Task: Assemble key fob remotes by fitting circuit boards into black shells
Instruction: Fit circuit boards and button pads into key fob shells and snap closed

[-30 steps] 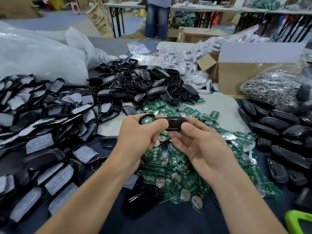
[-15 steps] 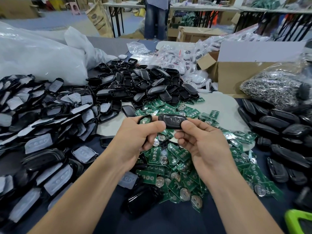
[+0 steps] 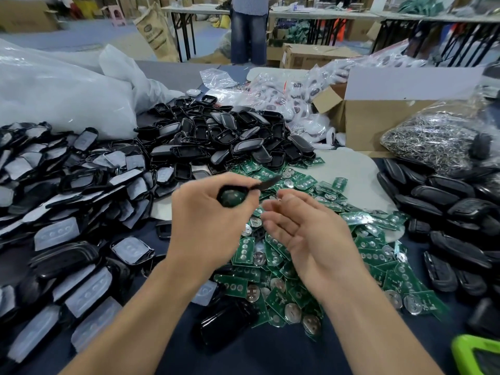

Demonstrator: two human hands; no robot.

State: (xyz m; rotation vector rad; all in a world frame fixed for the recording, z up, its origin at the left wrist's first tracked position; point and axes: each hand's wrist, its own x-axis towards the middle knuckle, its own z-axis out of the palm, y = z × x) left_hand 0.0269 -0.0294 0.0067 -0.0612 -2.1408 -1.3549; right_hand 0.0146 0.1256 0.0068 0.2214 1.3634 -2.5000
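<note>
**Head view.** Over the middle of the worktop [image 3: 270,353], your left hand [image 3: 205,220] curls round a black shell [image 3: 221,194]. Thumb and fingers pinch its rim, so the open face tilts up toward you and the green circuit board [image 3: 233,198] inside it is in plain sight. A dark sliver [image 3: 266,183] juts from your fingertips toward 2 o'clock. It is too smeared by motion to tell whether it is a cover or part of the shell.

Your right hand [image 3: 308,234] sits just beside the left at 3 o'clock. It lies palm up with the fingers spread and relaxed, and grips nothing that shows. It looks free to take the next part.

The stock is laid round you within easy reach:
- **6 o'clock:** loose boards [image 3: 270,266] are heaped directly under both hands.
- **12 o'clock:** empty shells [image 3: 221,139] lie in a pile.
- **9 o'clock:** padded covers [image 3: 67,198] with pale button mats fan out.
- **3 o'clock:** closed fobs [image 3: 446,207] are stacked, probably the finished pile.

The board looks seated, but the shell does not look closed yet. That probably calls for a cover lined up squarely, since pressing it on askew could nip the board's edge.
</note>
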